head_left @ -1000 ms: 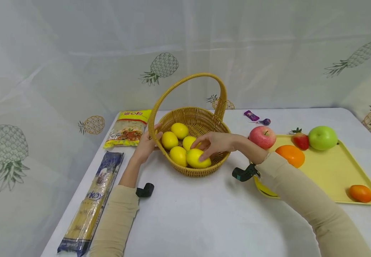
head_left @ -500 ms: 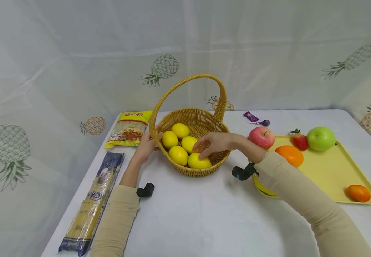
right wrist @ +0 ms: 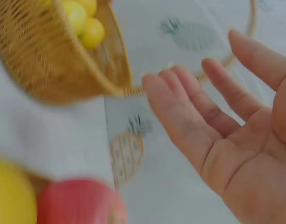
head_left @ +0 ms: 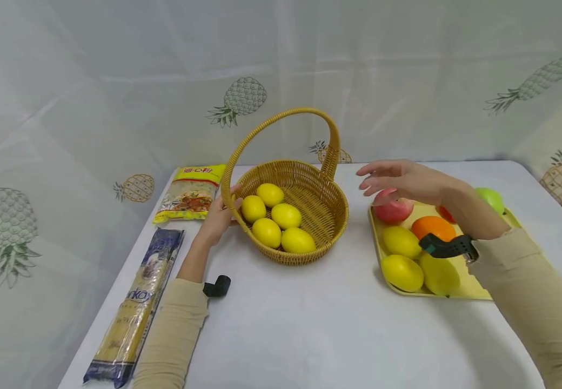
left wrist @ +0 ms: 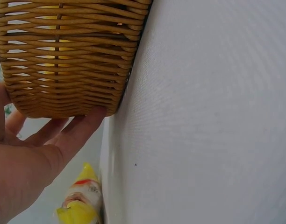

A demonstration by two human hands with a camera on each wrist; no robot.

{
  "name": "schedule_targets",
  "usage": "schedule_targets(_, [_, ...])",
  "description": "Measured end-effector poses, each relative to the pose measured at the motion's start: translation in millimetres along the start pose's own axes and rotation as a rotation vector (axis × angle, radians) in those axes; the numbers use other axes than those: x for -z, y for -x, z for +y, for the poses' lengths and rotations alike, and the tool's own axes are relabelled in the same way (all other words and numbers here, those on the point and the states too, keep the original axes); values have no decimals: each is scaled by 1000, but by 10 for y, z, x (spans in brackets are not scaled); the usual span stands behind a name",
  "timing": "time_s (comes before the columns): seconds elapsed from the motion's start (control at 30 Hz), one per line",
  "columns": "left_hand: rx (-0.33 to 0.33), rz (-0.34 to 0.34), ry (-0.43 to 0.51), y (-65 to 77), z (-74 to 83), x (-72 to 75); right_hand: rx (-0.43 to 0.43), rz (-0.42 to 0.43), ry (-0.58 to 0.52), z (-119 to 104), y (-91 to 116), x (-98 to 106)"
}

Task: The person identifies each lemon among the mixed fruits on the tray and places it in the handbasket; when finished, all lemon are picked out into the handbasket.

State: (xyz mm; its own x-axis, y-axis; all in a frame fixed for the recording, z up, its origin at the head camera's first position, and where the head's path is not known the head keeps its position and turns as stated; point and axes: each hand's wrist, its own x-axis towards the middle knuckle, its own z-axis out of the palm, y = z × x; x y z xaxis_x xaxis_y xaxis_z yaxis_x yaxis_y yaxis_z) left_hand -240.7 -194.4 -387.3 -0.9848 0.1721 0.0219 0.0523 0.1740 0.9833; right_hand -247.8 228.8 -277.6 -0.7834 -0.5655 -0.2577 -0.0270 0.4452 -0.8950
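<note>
A wicker basket (head_left: 336, 213) with a tall handle holds several lemons (head_left: 286, 216), gathered at its left and front. My left hand (head_left: 219, 219) holds the basket at its left side. In the left wrist view the fingers (left wrist: 82, 130) lie along the outside of the woven wall, and the thumb reaches up towards the rim. My right hand (head_left: 405, 181) is in the air above a pink apple (head_left: 393, 208), to the right of the basket. Its fingers (right wrist: 180, 112) are spread and loosely extended, with nothing in them.
A yellow tray (head_left: 470, 286) bears the apple, an orange (head_left: 433, 230), more lemons (head_left: 401, 273) and a green apple (head_left: 490, 199), partly behind the right arm. On the left lie a yellow food packet (head_left: 191, 194) and a long spaghetti pack (head_left: 137, 308).
My right hand has let go of the front lemon, which rests in the basket. It has lifted out and moved right, over the tray's left end. The left hand stays on the basket.
</note>
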Motion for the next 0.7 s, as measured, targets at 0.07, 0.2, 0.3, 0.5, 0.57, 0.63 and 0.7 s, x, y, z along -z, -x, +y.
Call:
schedule_targets(0.07, [-3,0,-5,-3,-2,5,-5,43,17,107,169,96])
schedule_targets(0.2, [-4,0,-9,-9,-3,11,17,68,65,368,502,247])
schedule_targets(0.3, [0,2,-9,-11,4,22,38,65,127,574,740,315])
schedule_targets(0.5, [5,3,-12,-7,31,12,13,118,200,967,1117,264])
schedule_targets(0.57, [11,1,-13,-11,34,4,-5,151,202,1076,1204,205])
schedule_targets(0.63, [20,-1,-18,-15,37,-3,-18,181,207,1171,1271,131])
schedule_targets(0.7, [26,-1,-23,-20,38,-11,-1,199,208,1254,1324,51])
